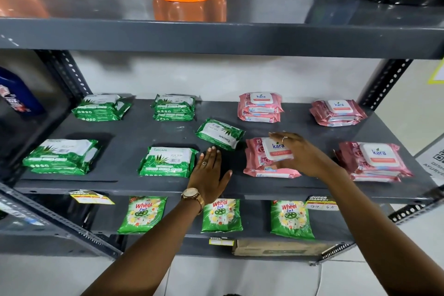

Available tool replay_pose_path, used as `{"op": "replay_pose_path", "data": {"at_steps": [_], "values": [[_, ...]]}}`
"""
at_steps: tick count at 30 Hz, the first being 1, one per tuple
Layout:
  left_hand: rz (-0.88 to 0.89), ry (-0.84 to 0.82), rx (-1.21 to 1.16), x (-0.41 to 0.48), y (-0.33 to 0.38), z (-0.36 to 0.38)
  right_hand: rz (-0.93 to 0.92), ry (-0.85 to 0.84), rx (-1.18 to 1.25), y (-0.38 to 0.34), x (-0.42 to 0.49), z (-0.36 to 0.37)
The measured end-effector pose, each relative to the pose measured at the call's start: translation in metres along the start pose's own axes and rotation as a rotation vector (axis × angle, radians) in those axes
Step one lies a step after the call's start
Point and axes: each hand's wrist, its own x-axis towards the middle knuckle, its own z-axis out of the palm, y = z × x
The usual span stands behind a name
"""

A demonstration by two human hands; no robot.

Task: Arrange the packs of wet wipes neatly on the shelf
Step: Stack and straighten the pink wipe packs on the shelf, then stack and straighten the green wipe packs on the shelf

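Your left hand lies flat and empty on the shelf. Your right hand, fingers spread, rests on the pink stack at centre. Square it, then straighten the skewed green pack.

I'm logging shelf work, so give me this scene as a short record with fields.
shelf: grey metal, wipes on the middle level
green stacks: four, at left, e.g.
pink stacks: four, at right, e.g.
stray pack: one green, lying askew between the green and pink stacks
left hand: open, flat, near the stray pack
right hand: open, over a front pink stack
below: Wheel packets
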Motion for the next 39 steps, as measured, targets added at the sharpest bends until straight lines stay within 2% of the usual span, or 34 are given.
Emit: {"op": "replay_pose_path", "data": {"at_steps": [7, 23, 27, 30, 33, 36, 39], "values": [[-0.015, -0.003, 0.001, 0.0, 0.001, 0.0, 0.021, 0.107, -0.01, -0.008, -0.003, 0.012], [-0.043, 0.011, -0.036, -0.004, 0.004, -0.004, 0.005, 0.031, 0.003, -0.009, -0.005, 0.011], [0.022, 0.13, -0.106, -0.027, 0.0, -0.017, -0.029, 0.061, 0.007, -0.024, 0.001, 0.007], [0.047, 0.191, -0.15, -0.046, -0.021, -0.039, -0.064, 0.095, -0.013, -0.048, 0.018, 0.007], [0.026, 0.232, -0.144, -0.058, -0.065, -0.062, -0.073, 0.054, -0.057, -0.076, 0.054, 0.019], [-0.086, 0.245, -0.154, -0.067, -0.124, -0.076, -0.003, -0.076, -0.11, -0.105, 0.1, 0.034], [-0.214, 0.182, -0.162, -0.071, -0.178, -0.079, 0.104, -0.13, -0.12, -0.117, 0.137, 0.045]]}}
